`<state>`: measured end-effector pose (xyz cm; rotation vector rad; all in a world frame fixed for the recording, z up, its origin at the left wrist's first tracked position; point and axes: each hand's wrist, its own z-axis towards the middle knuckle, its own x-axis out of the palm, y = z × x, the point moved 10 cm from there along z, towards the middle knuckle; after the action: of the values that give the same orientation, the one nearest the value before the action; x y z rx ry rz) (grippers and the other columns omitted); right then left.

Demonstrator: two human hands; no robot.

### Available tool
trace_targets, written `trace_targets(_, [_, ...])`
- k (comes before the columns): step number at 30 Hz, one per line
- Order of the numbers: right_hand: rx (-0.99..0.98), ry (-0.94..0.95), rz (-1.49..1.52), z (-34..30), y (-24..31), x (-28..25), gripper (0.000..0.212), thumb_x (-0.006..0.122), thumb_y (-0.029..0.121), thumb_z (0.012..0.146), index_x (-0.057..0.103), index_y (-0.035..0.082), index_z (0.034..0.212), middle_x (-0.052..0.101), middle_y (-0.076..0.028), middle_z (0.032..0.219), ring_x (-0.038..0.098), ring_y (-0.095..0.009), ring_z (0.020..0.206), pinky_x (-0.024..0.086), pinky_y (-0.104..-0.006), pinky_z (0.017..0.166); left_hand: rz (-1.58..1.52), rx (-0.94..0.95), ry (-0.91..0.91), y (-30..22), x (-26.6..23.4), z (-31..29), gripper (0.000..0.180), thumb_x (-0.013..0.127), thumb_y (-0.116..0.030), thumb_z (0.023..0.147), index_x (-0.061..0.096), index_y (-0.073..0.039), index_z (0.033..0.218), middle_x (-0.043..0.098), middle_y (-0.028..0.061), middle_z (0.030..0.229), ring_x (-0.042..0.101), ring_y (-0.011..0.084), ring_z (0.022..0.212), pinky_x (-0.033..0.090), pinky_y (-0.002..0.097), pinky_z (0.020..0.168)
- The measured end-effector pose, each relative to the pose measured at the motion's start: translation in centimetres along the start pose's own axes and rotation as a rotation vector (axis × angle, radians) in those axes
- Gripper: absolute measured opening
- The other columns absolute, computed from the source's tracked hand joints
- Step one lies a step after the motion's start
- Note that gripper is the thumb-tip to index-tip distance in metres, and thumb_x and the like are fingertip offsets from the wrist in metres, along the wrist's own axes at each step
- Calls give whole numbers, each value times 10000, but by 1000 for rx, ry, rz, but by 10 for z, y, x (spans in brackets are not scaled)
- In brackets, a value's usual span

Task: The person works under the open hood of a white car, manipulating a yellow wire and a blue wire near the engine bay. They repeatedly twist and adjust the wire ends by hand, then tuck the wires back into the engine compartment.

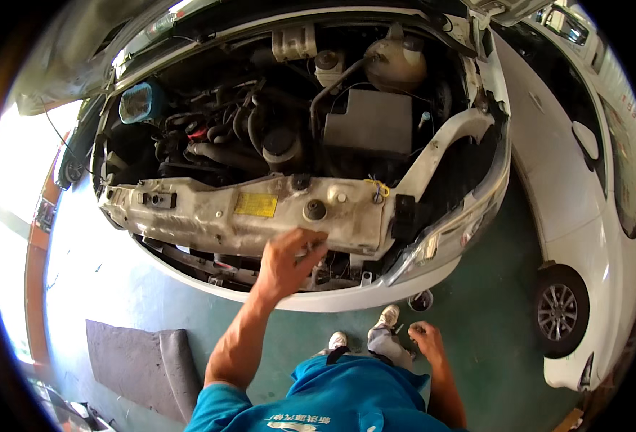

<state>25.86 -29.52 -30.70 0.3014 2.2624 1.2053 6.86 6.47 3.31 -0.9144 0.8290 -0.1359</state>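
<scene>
My left hand (289,264) is over the front edge of the car's upper radiator support (210,216), just below a round black rubber mount (314,209). Its fingers are curled together, and a small thing seems to show between them, too little to name. Low by my right leg hangs my right hand (426,338), away from the car. Those fingers are bent inward as well; whatever they hold is too small to make out. A yellow label (255,204) is stuck on the support. Behind it, the engine bay lies exposed, with a dark square box (370,121) at the right.
The white front bumper (332,299) curves between me and the engine bay. A small round container (420,300) sits on the green floor near my shoes. At the left lies a grey mat (131,363). Another white car (577,237) stands close on the right.
</scene>
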Motion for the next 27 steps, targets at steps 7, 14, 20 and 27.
trace_targets(7, [-290,43,110,30,138,-85,202,735,118,912,719,1,1076,730,-65,894,669,-115,819,534,-285,729,342,30,268,29,83,139,295,719,-176,899,730,-35,1158,725,151,1112,704,313,1012,543,354,895])
trace_targets(14, [-540,93,162,48,253,-151,200,746,70,861,677,-9,1031,709,-95,921,667,-177,787,525,-310,708,122,-224,488,49,103,151,324,732,-185,883,730,-41,1173,746,121,1104,707,236,1019,541,343,924])
trace_targets(20, [-1029,130,-76,58,422,-134,224,717,37,869,669,23,1087,703,-139,967,695,-281,837,544,-349,742,94,-203,640,44,118,163,285,754,-202,876,728,-56,1120,744,99,1063,693,222,951,535,343,866])
trace_targets(27, [-1066,155,-341,141,492,-48,241,690,69,899,687,2,1131,701,-153,1046,694,-369,974,553,-417,827,-97,-156,594,57,110,174,218,767,-178,872,747,-49,1047,751,85,955,692,200,884,532,335,851])
